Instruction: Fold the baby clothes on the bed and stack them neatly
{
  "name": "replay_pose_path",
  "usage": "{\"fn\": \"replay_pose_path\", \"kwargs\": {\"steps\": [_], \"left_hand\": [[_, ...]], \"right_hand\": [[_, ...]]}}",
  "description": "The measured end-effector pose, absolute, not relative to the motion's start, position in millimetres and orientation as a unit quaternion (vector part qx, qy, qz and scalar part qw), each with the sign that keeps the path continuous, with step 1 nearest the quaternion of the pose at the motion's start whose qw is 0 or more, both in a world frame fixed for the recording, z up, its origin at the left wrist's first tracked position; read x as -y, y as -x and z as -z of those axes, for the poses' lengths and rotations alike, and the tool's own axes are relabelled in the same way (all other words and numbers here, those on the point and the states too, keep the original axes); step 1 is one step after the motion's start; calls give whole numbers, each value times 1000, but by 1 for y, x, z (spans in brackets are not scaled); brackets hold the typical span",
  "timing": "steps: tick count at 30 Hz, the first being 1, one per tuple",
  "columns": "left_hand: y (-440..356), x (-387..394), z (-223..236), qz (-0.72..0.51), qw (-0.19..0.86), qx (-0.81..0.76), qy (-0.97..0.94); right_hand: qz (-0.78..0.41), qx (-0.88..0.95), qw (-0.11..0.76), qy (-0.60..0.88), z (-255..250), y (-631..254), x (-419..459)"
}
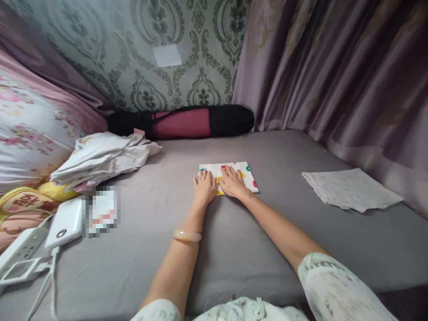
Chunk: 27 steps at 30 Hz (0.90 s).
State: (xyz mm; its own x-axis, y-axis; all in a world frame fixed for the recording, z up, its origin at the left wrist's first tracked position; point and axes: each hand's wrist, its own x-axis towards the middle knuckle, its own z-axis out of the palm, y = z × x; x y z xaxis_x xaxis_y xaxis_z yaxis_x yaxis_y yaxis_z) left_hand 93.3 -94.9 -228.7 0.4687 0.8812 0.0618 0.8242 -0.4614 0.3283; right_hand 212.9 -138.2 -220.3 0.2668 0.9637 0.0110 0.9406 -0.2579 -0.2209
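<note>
A folded white cloth with red, yellow and green prints (pixel 250 178) lies flat on the grey bed sheet (pixel 160 196) in front of me. My left hand (pixel 205 186) rests palm down on its left part, fingers stretched forward. Beside it, my right hand (pixel 233 182) presses flat on the cloth's middle, with the fingers slightly spread. Neither hand grips anything. Part of the cloth is hidden under both hands.
On the right lies another folded pale cloth (pixel 352 190). To the left are a heap of white cloth (pixel 107 156), a white power bank (pixel 65 223) with cables and a power strip (pixel 26 245). A black and maroon long bag (pixel 180 123) lies along the wall.
</note>
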Motion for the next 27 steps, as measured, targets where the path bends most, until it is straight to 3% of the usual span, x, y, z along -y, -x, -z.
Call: {"fn": "replay_pose_path", "kwargs": {"steps": [11,27], "left_hand": [[-88,81,227,-285,243,-564,-736],[-84,70,233,-399,263,-556,-680]], "right_hand": [[-21,623,108,775,234,-191,117],[-51,697,66,712,222,-165,106]]}}
